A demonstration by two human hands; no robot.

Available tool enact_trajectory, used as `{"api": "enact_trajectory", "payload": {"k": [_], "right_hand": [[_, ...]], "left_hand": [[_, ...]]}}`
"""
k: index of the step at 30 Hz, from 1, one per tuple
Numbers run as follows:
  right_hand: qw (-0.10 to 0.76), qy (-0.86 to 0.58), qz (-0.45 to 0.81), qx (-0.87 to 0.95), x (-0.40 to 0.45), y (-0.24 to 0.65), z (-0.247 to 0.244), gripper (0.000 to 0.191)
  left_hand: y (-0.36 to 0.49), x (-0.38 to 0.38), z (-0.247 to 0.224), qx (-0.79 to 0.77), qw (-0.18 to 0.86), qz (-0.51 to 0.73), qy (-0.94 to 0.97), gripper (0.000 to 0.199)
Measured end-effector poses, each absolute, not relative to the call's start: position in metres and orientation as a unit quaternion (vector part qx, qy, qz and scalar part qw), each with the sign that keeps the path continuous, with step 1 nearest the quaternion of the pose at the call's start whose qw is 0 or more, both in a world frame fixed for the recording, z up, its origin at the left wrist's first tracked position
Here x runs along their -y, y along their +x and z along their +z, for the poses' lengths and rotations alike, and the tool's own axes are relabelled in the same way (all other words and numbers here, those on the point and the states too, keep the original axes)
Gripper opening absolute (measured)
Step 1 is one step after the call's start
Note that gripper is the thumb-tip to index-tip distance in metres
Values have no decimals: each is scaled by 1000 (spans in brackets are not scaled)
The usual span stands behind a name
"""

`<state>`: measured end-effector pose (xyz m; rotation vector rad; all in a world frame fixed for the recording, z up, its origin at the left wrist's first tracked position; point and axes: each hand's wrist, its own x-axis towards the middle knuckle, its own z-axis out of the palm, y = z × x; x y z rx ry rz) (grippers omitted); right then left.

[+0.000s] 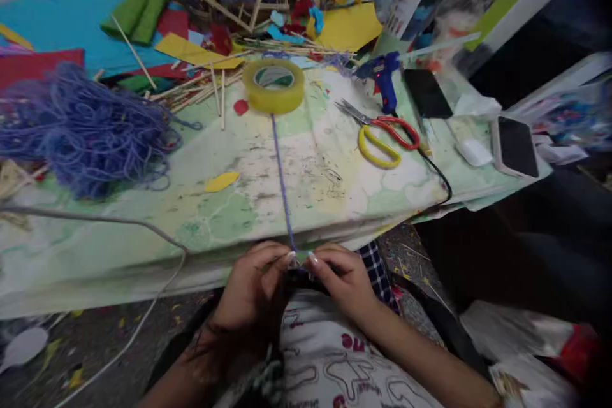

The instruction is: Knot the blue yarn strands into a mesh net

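A taut strand of purple yarn [282, 185] runs from under a yellow tape roll [273, 86] down to the table's front edge. At its lower end, my left hand [261, 277] pinches the yarn between thumb and forefinger. Close beside it on the right, my right hand [342, 274] is also closed in a pinch at the yarn end; the fine detail between the fingertips is too small to make out. Both hands are in front of the table edge, above my lap. A large tangle of purple yarn [105, 131] lies on the left of the table.
Scissors [377, 131], a blue glue gun [386, 80], a dark phone [427, 93] and a white-edged phone [515, 146] lie on the right. Thin sticks, coloured paper and stick-built crafts fill the back. A grey cable [143, 223] hangs over the table's front left edge.
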<state>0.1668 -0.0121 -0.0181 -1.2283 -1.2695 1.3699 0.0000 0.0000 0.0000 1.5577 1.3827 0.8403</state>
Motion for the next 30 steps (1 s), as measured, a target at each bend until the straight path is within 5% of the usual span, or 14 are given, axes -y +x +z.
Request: {"api": "enact_trajectory", "payload": {"k": [6, 11, 17, 20, 25, 30], "right_hand": [[397, -468, 730, 300, 4, 163, -32, 36], [289, -377, 852, 220, -7, 172, -34, 34], [215, -399, 836, 310, -14, 178, -29, 29], [252, -433, 782, 370, -15, 178, -24, 23], [365, -426, 737, 377, -10, 179, -15, 10], [380, -408, 794, 242, -1, 172, -12, 9]], "left_hand": [[-5, 4, -5, -555, 502, 329, 576, 20], [-4, 10, -6, -526, 705, 331, 341, 23], [-6, 13, -5, -481, 789, 316, 215, 21], [-9, 11, -5, -469, 797, 307, 224, 18], [-13, 4, 2, -478, 720, 297, 406, 13], [-10, 4, -4, -472, 435, 320, 697, 12]]}}
